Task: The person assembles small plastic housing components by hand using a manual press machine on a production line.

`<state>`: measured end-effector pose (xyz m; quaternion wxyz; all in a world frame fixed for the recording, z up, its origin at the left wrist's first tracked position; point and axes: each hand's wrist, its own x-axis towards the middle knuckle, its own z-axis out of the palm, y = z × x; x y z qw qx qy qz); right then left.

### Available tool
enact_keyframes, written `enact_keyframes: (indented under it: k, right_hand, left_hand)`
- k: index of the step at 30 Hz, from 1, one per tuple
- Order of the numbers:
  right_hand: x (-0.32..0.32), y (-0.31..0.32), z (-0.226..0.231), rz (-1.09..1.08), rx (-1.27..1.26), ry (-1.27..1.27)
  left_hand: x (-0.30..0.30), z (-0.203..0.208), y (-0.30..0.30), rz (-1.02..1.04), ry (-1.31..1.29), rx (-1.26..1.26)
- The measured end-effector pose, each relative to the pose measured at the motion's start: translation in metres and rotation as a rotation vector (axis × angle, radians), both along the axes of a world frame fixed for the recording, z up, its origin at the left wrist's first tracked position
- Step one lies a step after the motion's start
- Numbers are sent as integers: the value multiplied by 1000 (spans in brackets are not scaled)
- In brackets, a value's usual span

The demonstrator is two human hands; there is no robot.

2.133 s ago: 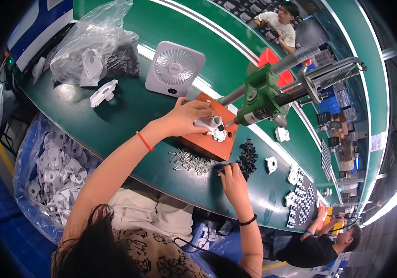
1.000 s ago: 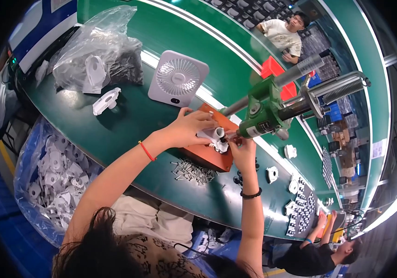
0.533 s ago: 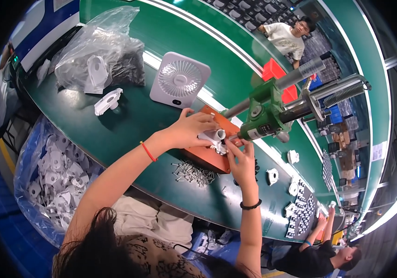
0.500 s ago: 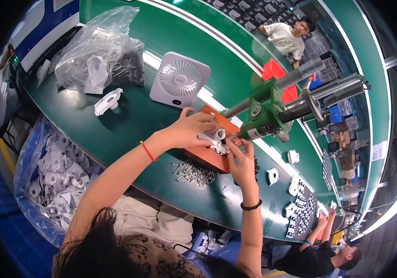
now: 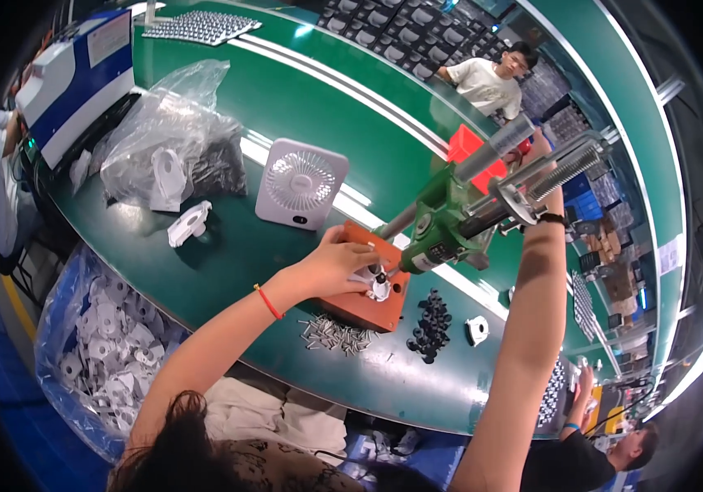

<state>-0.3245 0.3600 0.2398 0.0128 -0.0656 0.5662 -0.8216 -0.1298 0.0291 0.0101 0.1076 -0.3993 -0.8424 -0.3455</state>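
Note:
My left hand (image 5: 342, 266) grips a small white plastic part (image 5: 379, 289) with a dark piece at its centre. It steadies this part on the orange block (image 5: 361, 307), under the tip of the green hand press (image 5: 440, 221). My right arm reaches up past the press, and my right hand (image 5: 541, 156) is closed at the red knob (image 5: 524, 147) of the press lever. The press rods hide some of its fingers. Next to the block lie a heap of metal screws (image 5: 339, 334) and a cluster of small black parts (image 5: 431, 326).
A white fan (image 5: 302, 184) stands behind the block. Clear plastic bags (image 5: 175, 135) and a loose white part (image 5: 190, 224) lie left. A lined bin of white parts (image 5: 109, 344) is below. Red bins (image 5: 466, 143) sit beyond the press; co-workers (image 5: 487, 86) are across and at right.
My right hand has left the white part and moved up and right to the press lever. My left hand stays on the part. The view has shifted a little.

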Motion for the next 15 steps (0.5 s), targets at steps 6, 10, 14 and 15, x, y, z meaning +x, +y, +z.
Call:
enact_keyframes:
  k: [6,10,14,15]
  right_hand:
    - [205,-145,32,-737,-104,450]
    - [329,-130,-78,-645,169,1031]
    - [372,-142,-179,-705,421,1065]
    - [374,-140,-198,-773,455,1076]
  left_hand:
    - [-5,-8,-28,67,-56,-153]
    - [-1,1,-24,35,-106,-122]
    - [-6,-4,-20,51,-145,-116]
    - [-6,-4,-16,27,-175,-89]
